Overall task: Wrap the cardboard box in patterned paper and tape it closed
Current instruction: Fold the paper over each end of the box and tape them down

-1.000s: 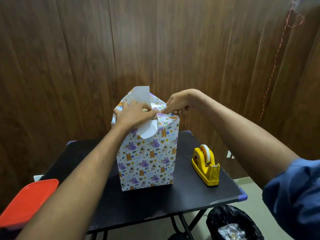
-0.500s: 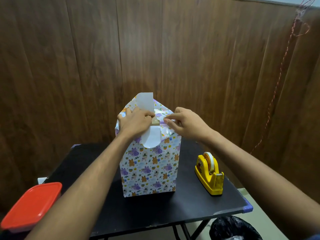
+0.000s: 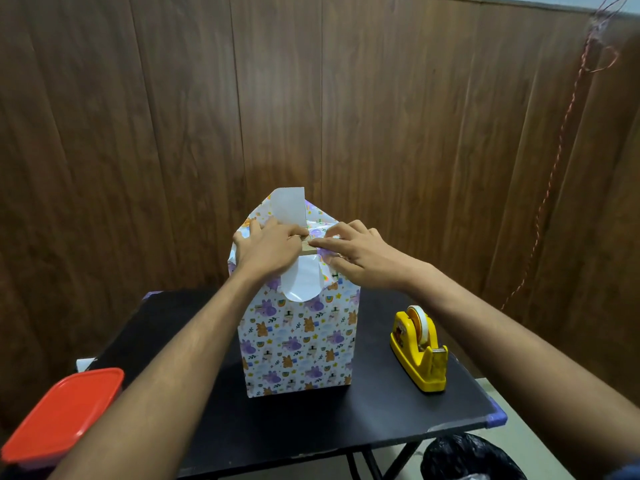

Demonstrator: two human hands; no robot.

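A small black table (image 3: 398,424) stands against a wall of dark brown wood panelling (image 3: 398,116), down which a thin red cord (image 3: 561,140) hangs at the right. At the table's left corner lies a red plastic lid (image 3: 65,410) on a container, and below its right front edge a black bin bag (image 3: 467,457) shows on the pale floor. A yellow tape dispenser (image 3: 419,351) with a roll of tape sits on the table, to the right of the box and apart from it. The cardboard box (image 3: 308,247) stands upright near the middle of the table, its sides covered in patterned paper (image 3: 299,344) printed with small purple and orange animals; only a thin strip of bare cardboard shows at the top between the two hands. One white-backed paper flap rises behind the top and another hangs over the front. Both forearms reach forward from the bottom corners. The left hand (image 3: 268,249) lies on the left of the box top, fingers curled over the folded paper and pressing it down. The right hand (image 3: 356,256) rests on the right of the top, its fingers fairly straight and laid flat on the paper, thumb against the front edge.
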